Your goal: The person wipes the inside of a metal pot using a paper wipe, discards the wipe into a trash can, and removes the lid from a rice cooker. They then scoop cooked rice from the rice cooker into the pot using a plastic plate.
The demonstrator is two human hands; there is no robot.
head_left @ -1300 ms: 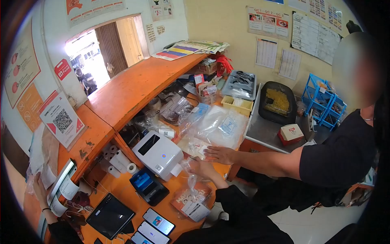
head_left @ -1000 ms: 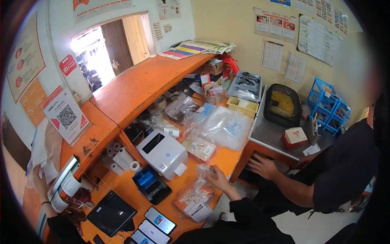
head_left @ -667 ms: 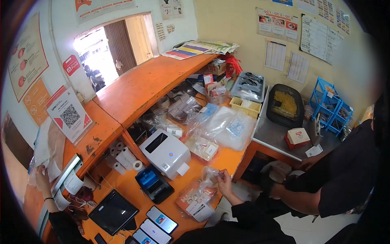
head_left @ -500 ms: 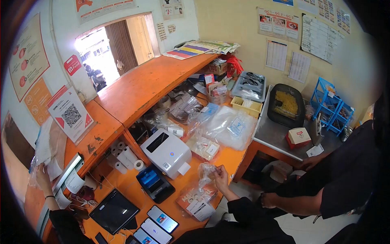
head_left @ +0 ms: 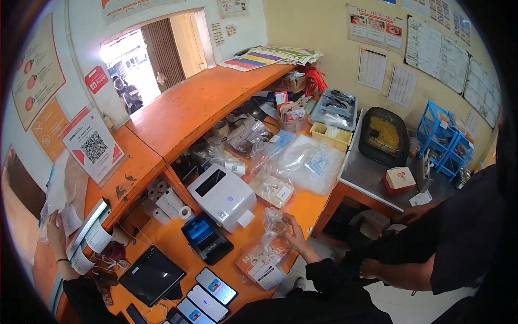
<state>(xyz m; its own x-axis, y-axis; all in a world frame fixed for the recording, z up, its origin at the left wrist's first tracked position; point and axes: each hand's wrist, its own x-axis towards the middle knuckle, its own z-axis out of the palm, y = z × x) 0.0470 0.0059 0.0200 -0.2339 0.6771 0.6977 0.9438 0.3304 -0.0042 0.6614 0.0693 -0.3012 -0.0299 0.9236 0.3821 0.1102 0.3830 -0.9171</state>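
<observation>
My right hand point(head_left: 296, 233) pinches the gathered top of a clear plastic bag point(head_left: 273, 222) at the orange counter's front edge. Inside the bag is an orange printed box point(head_left: 258, 257), with a white label point(head_left: 267, 275) on its lower side. At the far left, my left hand point(head_left: 55, 231) rests against a stack of clear plastic bags point(head_left: 60, 197) on the ledge; its fingertips are partly hidden by the plastic. A white label printer point(head_left: 222, 197) and a black receipt printer point(head_left: 206, 238) stand left of the bagged box.
A person in dark clothing point(head_left: 464, 232) stands at the right, arms lowered. Near me lie a tablet point(head_left: 151, 275) and several phones point(head_left: 216, 285). A metal worktop point(head_left: 372, 181) bears a black pan point(head_left: 383, 136) and a red-and-white box point(head_left: 399, 179). A QR sign point(head_left: 94, 147) stands on the ledge.
The other person's hand has withdrawn from the packages by the printer and dropped to the right. My right hand has moved slightly right with the bag top. The view has shifted a little.
</observation>
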